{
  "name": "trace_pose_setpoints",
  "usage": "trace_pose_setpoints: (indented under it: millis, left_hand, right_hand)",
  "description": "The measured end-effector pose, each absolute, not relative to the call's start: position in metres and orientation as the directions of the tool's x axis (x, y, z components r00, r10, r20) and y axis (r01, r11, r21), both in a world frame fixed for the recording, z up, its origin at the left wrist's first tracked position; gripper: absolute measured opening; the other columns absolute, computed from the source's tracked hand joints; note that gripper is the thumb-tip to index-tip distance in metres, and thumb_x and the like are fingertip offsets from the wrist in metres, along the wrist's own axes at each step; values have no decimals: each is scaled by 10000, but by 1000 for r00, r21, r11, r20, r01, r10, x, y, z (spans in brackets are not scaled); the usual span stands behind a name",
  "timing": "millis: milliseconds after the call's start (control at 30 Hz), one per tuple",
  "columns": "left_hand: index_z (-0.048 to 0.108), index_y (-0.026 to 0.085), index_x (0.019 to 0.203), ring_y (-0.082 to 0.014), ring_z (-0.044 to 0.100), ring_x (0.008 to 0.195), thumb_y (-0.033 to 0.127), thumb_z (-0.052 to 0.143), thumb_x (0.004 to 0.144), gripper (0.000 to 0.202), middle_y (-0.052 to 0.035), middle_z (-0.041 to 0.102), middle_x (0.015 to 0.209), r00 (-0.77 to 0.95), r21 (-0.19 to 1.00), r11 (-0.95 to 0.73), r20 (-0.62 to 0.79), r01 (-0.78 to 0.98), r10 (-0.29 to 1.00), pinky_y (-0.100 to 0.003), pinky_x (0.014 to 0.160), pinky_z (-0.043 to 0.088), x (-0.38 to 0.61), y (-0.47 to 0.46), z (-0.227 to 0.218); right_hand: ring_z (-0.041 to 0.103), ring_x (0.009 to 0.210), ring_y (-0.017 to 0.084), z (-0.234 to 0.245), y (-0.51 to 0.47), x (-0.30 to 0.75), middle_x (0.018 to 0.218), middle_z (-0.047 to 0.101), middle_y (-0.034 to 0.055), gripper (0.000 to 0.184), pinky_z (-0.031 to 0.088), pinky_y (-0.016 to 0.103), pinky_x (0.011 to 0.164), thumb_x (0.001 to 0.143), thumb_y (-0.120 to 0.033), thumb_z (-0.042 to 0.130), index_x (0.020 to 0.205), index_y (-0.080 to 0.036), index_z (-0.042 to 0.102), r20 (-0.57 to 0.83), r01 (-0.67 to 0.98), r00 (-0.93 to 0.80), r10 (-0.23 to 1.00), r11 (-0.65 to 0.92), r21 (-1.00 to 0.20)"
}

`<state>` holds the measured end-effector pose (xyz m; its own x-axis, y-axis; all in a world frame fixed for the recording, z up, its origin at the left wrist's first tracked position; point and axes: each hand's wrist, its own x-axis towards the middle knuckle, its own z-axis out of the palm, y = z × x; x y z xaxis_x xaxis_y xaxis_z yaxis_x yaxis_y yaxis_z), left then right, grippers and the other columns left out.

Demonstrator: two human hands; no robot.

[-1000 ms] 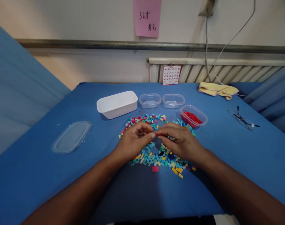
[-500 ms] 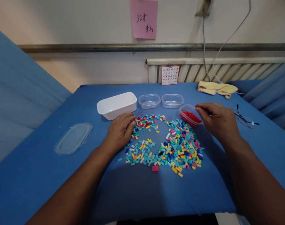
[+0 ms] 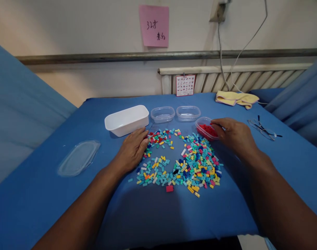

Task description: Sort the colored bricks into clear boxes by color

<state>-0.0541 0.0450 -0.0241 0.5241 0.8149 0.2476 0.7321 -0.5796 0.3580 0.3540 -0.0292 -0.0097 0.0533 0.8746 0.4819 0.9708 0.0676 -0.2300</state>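
Observation:
Small toy building bricks (image 3: 197, 163) in many colours lie loose in a ragged ring on the blue cloth. My left hand (image 3: 133, 147) rests palm down at the ring's upper left edge, its fingers stretched over a few bricks. Beside its fingertips lies a patch of mixed bricks with several red ones (image 3: 156, 139). My right hand (image 3: 232, 133) is at the right rim of a clear plastic tub (image 3: 203, 120) with red bricks (image 3: 206, 130) inside. Thumb and forefinger pinch a small red brick (image 3: 211, 123), partly hidden by the fingers.
Two clear tubs (image 3: 163, 114) (image 3: 188, 113) and a white bin (image 3: 127, 119) stand behind the bricks. Clear lids (image 3: 78, 158) lie at left. Glasses (image 3: 265, 130) and a yellow cloth (image 3: 236, 99) are at right. A radiator (image 3: 213, 78) runs along the wall.
My right hand has come down slightly closer to the tub of red bricks, the red brick still between its fingertips. My left hand stays by the pile. The view has shifted slightly.

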Motion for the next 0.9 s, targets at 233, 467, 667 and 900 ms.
trace_pose_setpoints:
  millis: [233,467,667,900]
  left_hand:
    - [543,120,1594,-330,400,1618,584,300,1138,694,-200,473,1699,533,351,-581,232,734,814,-611,1330,309,-50,41,-21]
    - [444,121,1666,-353,235,1686,576,271,1143,714,-198,302,1786,545,230,-553,102,801,832,-628,1359,209,-22,15,-23]
    - [412,91,1670,-364,225,1687,598,305,1136,745,-224,268,1790,512,226,-512,61,829,857,-596,1364,203,28,5,-23]
    - [322,139,1725,-297,163,1708,658,246,1131,792,-172,218,1814,646,313,-614,2,725,763,-519,1389,167,54,-41,5]
  right_hand:
    - [764,1100,343,-8,-30,351,1202,824,142,337,598,511,967,1072,-314,539,1234,-183,804,630,959,48,775,140,-245]
    - [726,1250,295,-11,-42,289,1350,773,135,336,582,514,1099,1100,-295,531,1370,-213,714,533,742,-392,750,600,-298]
    - [544,1510,372,-34,-48,268,1588,593,248,501,462,629,1227,1116,-398,509,1524,-120,596,292,729,-514,807,590,-347]
    - [624,1434,348,-31,-43,284,1513,662,232,480,495,581,1217,1127,-332,423,1512,-112,607,426,715,-407,808,572,-401]
